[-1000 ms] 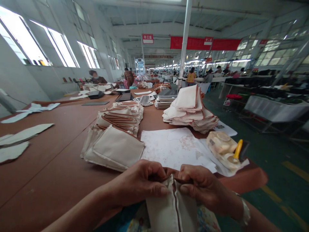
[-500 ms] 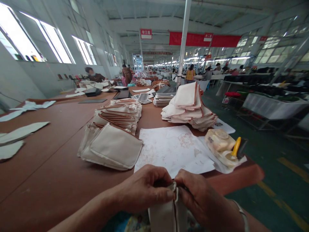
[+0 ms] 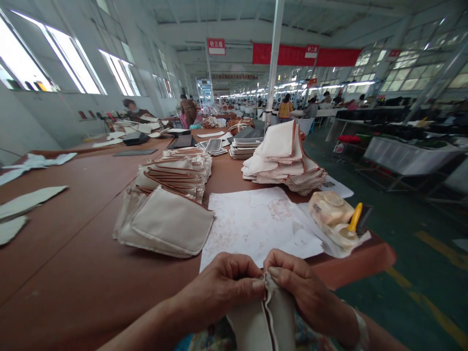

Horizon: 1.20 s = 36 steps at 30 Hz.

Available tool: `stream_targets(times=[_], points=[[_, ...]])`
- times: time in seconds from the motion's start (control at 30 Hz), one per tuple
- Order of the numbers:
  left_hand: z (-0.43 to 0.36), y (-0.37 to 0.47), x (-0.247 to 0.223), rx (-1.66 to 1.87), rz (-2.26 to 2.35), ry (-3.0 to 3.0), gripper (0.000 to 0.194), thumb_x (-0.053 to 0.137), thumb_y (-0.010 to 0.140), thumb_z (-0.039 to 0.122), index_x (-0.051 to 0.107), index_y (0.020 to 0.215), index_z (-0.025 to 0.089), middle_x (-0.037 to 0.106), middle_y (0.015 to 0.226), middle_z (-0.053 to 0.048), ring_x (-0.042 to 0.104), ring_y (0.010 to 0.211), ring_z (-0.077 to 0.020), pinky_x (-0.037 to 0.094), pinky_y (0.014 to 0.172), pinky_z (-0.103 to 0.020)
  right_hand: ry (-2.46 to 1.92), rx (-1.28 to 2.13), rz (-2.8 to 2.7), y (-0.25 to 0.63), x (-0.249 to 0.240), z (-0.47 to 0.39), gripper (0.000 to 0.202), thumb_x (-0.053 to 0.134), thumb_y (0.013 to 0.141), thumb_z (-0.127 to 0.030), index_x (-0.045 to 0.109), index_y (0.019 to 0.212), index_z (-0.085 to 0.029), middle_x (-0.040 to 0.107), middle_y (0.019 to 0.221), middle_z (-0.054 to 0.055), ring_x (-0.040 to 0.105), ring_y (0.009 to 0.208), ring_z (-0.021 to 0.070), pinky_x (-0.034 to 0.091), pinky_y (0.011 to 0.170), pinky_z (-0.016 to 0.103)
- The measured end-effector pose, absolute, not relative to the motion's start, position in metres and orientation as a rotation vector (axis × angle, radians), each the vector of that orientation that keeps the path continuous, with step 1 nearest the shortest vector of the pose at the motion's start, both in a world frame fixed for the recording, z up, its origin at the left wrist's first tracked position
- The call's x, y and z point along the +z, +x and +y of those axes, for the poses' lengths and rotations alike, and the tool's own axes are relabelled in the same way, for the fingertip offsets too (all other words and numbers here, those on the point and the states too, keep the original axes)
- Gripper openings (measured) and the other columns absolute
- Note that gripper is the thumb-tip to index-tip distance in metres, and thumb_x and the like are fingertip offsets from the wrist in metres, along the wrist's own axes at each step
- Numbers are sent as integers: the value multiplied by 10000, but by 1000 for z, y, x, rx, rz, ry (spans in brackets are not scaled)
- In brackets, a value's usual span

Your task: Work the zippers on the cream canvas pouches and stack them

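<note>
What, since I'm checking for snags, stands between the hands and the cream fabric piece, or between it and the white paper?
Nothing visible bars the hands: the left hand and right hand both pinch the cream fabric piece at its upper end. Toward the white paper, only those fingers intervene.

The left hand (image 3: pixel 226 285) and right hand (image 3: pixel 305 285) now pinch the cream fabric piece (image 3: pixel 248 324) closer together than at first. The right thumb, mostly hidden a moment ago, now shows at the seam's top, and the fabric's right panel looks wider again.
</note>
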<state>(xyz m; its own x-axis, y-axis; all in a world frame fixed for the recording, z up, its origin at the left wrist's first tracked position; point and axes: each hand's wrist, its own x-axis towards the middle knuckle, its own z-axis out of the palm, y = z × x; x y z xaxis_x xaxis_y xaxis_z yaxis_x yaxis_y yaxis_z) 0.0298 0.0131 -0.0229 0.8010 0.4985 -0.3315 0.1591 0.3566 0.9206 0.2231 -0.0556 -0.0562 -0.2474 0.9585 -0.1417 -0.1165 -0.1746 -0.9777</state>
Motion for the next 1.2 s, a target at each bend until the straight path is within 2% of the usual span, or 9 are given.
stream_targets(times=[0.17, 0.27, 0.33, 0.43, 0.6, 0.7, 0.9, 1.0, 1.2], points=[[9, 31, -24, 249, 744, 1353, 375, 680, 794, 493, 631, 829, 123, 527, 675, 6, 384, 578, -90, 268, 520, -205, -1078, 1593, -1182, 222, -58, -55, 298, 498, 953, -461, 491, 864, -176, 356, 652, -57, 283, 562, 90, 223, 498, 218], [5, 35, -22, 266, 820, 1531, 294, 578, 862, 416, 617, 786, 135, 498, 654, 23, 378, 586, -95, 266, 513, -207, -1100, 1506, -1257, 221, -52, -56, 382, 447, 956, -536, 483, 846, -173, 363, 683, -46, 293, 595, 99, 248, 514, 222], [3, 38, -20, 311, 839, 1606, 252, 546, 856, 355, 591, 734, 138, 483, 644, 27, 388, 610, -104, 292, 537, -211, -1133, 1447, -1343, 220, -46, -57, 393, 538, 902, -559, 482, 861, -173, 377, 708, -44, 302, 628, 105, 264, 534, 224], [1, 42, -20, 382, 880, 1643, 202, 520, 815, 300, 576, 699, 143, 497, 639, 23, 408, 625, -115, 320, 560, -217, -1216, 1385, -1425, 219, -42, -58, 331, 679, 829, -441, 489, 851, -172, 400, 717, -46, 323, 665, 112, 283, 562, 225], [-2, 45, -28, 380, 898, 1422, 210, 558, 781, 347, 578, 705, 152, 463, 559, 36, 368, 533, -104, 273, 493, -211, -1298, 1359, -1388, 221, -53, -58, 182, 583, 888, -318, 530, 806, -164, 458, 685, -34, 370, 636, 113, 307, 562, 227], [-1, 43, -32, 360, 844, 1296, 206, 565, 779, 347, 579, 729, 148, 443, 554, 42, 328, 504, -89, 241, 478, -209, -1302, 1387, -1344, 221, -58, -60, 182, 563, 900, -315, 562, 806, -159, 492, 683, -28, 378, 621, 110, 307, 557, 226], [9, 41, -29, 295, 857, 1464, 320, 637, 777, 439, 615, 763, 120, 503, 636, 12, 384, 580, -102, 274, 515, -210, -1355, 1258, -1409, 218, -53, -63, 202, 558, 905, -311, 533, 766, -166, 469, 660, -35, 376, 623, 111, 303, 534, 222], [10, 41, -22, 295, 905, 1572, 256, 679, 751, 364, 619, 811, 122, 537, 672, 11, 397, 611, -106, 290, 522, -205, -1357, 1254, -1418, 220, -52, -63, 200, 540, 912, -304, 526, 766, -168, 462, 656, -38, 378, 615, 108, 299, 525, 219], [11, 32, -26, 498, 778, 2042, 75, 553, 828, 193, 617, 817, 154, 573, 699, 13, 469, 633, -108, 349, 575, -208, -1380, 1312, -1381, 224, -52, -63, 192, 532, 910, -310, 577, 806, -155, 493, 661, -33, 379, 602, 106, 298, 519, 222]])
